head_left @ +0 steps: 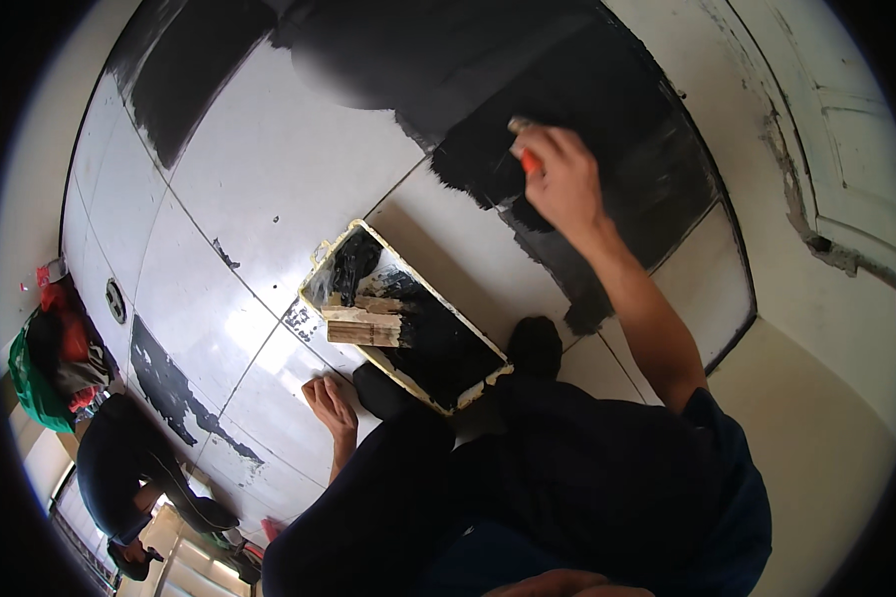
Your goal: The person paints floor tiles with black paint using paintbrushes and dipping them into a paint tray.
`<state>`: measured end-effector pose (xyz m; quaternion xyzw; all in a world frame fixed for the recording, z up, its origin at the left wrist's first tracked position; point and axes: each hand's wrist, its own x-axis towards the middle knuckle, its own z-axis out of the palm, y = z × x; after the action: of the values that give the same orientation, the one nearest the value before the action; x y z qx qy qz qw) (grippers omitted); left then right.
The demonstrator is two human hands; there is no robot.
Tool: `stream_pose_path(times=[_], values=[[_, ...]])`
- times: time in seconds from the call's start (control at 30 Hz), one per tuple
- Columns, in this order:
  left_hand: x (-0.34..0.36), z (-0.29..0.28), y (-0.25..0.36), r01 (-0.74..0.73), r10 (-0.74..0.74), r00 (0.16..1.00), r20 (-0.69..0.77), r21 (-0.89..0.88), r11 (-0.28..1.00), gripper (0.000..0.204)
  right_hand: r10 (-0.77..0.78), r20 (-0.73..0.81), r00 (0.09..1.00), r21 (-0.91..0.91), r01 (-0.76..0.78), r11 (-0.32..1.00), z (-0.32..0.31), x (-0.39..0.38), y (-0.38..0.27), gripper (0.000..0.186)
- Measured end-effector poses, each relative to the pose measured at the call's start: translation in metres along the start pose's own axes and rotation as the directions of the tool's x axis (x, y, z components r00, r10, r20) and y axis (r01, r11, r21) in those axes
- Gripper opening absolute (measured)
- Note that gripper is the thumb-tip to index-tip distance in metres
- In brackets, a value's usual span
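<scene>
At the upper right, my right hand (564, 184) is closed around a small tool with an orange-red handle (531, 160). Motion blur and my fingers hide most of its working end, held over the black-coated floor (607, 149). My left hand (331, 404) rests on the pale tiles with its fingers curled in, nothing visible in them. Between my hands, just in front of my feet, sits a pale rectangular trough (423, 395) smeared with thick black coating. A flat wooden piece (363, 325) lies across its left rim, its right end blackened.
Pale floor tiles (269, 129) carry ragged black patches. A wall and a panelled door (856, 149) stand on the right. On the left are a round drain cover (116, 300), red and green bags (40, 373) and another person in dark clothes (119, 458), bent over.
</scene>
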<state>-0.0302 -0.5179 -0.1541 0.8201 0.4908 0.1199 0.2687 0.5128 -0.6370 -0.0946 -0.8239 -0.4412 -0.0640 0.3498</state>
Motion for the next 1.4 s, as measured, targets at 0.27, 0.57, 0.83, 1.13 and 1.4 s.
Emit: stream_pose_path(times=[0.27, 0.57, 0.83, 1.13, 1.4], values=[[0.002, -0.006, 0.008, 0.024, -0.028, 0.998, 0.060, 0.051, 0.998, 0.037, 0.063, 0.088, 0.994, 0.408, -0.093, 0.908, 0.004, -0.025, -0.087, 0.027], [-0.001, -0.002, 0.002, 0.061, -0.060, 0.994, 0.089, -0.015, 0.998, 0.034, 0.013, 0.132, 0.991, 0.136, -0.031, 0.990, -0.008, -0.039, -0.033, 0.029], [-0.006, -0.003, -0.037, -0.293, 0.277, 0.952, 0.128, 0.129, 0.947, 0.038, 0.238, -0.094, 0.967, 0.299, -0.200, 0.933, -0.043, -0.020, -0.030, 0.020], [0.001, -0.002, -0.017, -0.225, 0.223, 0.974, 0.041, 0.070, 0.972, 0.038, -0.052, 0.172, 0.984, 0.218, 0.013, 0.976, -0.033, -0.084, -0.045, 0.036], [0.000, 0.002, -0.001, -0.115, 0.114, 0.993, 0.020, 0.055, 0.992, 0.039, 0.153, -0.156, 0.976, 0.194, -0.122, 0.973, -0.040, 0.013, 0.009, 0.020]])
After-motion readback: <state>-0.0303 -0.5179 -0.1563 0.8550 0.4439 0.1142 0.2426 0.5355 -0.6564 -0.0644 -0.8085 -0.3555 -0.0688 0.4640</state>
